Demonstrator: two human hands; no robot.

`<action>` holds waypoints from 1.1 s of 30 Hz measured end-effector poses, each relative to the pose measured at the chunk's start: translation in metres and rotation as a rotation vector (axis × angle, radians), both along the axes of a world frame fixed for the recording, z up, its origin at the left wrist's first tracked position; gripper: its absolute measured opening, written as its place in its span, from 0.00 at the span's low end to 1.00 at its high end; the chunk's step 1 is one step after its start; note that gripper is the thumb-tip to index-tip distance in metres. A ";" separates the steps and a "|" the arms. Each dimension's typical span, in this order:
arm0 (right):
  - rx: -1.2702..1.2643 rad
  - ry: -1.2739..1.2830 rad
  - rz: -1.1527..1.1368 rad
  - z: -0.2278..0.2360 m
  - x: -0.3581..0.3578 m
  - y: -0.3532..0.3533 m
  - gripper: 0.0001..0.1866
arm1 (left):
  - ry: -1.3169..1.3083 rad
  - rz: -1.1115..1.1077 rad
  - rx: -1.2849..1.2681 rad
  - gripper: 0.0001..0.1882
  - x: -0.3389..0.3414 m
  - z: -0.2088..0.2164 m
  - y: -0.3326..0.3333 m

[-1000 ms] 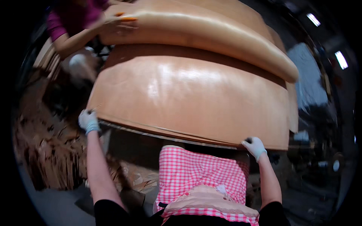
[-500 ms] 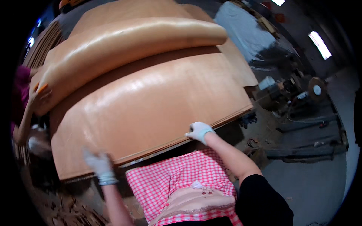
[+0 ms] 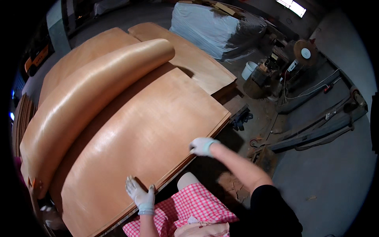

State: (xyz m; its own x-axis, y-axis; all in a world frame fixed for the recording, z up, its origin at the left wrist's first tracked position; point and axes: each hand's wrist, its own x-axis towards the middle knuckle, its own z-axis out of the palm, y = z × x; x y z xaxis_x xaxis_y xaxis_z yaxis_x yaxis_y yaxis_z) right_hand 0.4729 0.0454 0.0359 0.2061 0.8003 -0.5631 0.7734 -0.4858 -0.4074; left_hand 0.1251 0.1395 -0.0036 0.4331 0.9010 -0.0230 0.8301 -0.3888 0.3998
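Hands: left (image 3: 139,194) spread flat, right (image 3: 201,146) curled | both on veneer sheet (image 3: 142,134) edge

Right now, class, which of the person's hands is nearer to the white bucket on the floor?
Right. The right hand sits at the veneer stack's near edge, on the side toward the bucket. The left hand lies flat farther down that edge, away from it.

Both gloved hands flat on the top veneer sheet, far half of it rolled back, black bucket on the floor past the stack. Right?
Not quite: the bucket is white, as the head view shows. Left hand and right hand are gloved, on the veneer sheet, its far part curled back.
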 end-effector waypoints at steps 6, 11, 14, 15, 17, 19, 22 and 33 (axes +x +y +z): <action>-0.002 -0.338 -0.204 0.012 0.202 -0.075 0.16 | 0.027 -0.021 -0.012 0.54 -0.001 -0.002 -0.001; -0.086 -0.412 -0.327 -0.011 0.234 -0.070 0.16 | 0.054 -0.025 0.014 0.53 -0.009 0.000 -0.003; -0.126 -0.380 -0.565 -0.039 0.239 -0.067 0.16 | 0.053 -0.030 -0.004 0.53 -0.001 0.002 -0.002; -0.129 -0.412 -0.690 -0.052 0.251 -0.085 0.16 | 0.046 -0.046 -0.023 0.54 0.004 0.001 -0.002; -0.027 -0.410 -0.952 -0.063 0.253 -0.102 0.17 | 0.034 -0.040 -0.027 0.54 0.005 0.002 -0.003; 0.215 -0.420 -1.156 -0.071 0.235 -0.119 0.17 | 0.017 -0.015 -0.032 0.53 0.003 0.003 -0.005; 0.552 -0.244 -1.147 -0.045 0.142 -0.085 0.15 | 0.041 0.034 -0.005 0.51 -0.021 0.000 -0.007; 0.883 0.484 -0.278 0.016 -0.163 -0.067 0.06 | -0.589 -0.339 0.092 0.21 -0.025 0.052 -0.070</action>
